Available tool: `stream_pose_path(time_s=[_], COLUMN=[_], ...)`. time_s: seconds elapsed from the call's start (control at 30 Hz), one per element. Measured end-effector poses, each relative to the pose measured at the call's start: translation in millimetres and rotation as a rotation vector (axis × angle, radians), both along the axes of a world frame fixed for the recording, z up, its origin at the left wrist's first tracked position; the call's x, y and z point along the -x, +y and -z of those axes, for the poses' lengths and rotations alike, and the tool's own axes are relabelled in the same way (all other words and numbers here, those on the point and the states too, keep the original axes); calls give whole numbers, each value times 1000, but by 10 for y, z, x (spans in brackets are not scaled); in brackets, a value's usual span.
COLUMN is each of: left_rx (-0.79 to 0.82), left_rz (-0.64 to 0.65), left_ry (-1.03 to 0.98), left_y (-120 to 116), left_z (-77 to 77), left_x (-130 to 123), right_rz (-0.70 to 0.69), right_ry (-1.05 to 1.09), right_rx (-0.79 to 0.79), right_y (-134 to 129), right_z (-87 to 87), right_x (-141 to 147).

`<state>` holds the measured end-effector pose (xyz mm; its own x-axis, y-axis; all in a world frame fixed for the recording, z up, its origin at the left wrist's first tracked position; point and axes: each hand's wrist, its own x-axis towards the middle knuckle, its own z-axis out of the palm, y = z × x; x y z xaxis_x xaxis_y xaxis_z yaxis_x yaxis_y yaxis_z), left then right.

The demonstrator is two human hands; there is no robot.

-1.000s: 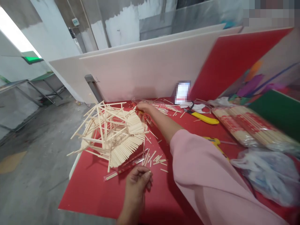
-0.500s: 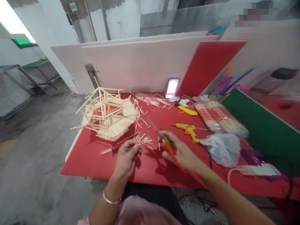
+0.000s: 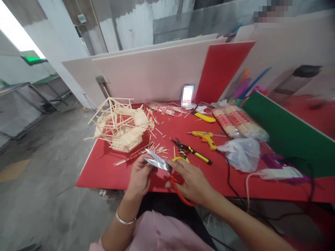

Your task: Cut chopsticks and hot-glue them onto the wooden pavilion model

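The right hand [image 3: 195,181] has its fingers wrapped round the red handles of a pair of scissors [image 3: 163,165], which point away to the left with their blades parted in a narrow V. The left hand [image 3: 140,177] has its fingers curled in and its thumb drawn against them in a pinch; the lower blade crosses in front of the fingertips, so I cannot tell whether something small sits between them — or whether the steel touches the skin. A bracelet [image 3: 125,220] circles the left wrist.

Just beyond the blades, short cut sticks [image 3: 158,149] lie loose on the red tabletop [image 3: 101,174], next to a long thin packet [image 3: 133,155]. Behind these, toward the left edge, stands the stick model [image 3: 123,130], an open frame of pale sticks with slatted sections round it, clear of both hands.

Near the right hand lie pliers [image 3: 200,156] with black and yellow handles, and past them a yellow glue gun [image 3: 205,136]. Farther right are a plastic bag [image 3: 240,153] and wrapped bundles of sticks [image 3: 237,120] — these beside a green board [image 3: 290,130]. At the back, a phone [image 3: 187,94] with a lit screen leans near a white board [image 3: 146,76].
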<state>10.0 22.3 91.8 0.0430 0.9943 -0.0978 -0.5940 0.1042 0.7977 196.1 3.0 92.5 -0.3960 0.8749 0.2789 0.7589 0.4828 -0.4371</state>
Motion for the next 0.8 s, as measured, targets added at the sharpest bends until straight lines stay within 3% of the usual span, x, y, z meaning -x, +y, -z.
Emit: stream_pose_path(time_s=[0.3, 0.63, 0.8], left_rx=[-10, 56, 91], left_rz=[-29, -22, 41], left_ry=[49, 15, 10], left_y=[-13, -3, 12], left_z=[34, 76, 126], left_x=[-5, 15, 39], right_rz=[-10, -43, -36], right_ry=[69, 179, 106], right_rx=[19, -38, 9], right_y=[-53, -52, -49], right_z=[71, 326, 219], right_x=[33, 29, 13])
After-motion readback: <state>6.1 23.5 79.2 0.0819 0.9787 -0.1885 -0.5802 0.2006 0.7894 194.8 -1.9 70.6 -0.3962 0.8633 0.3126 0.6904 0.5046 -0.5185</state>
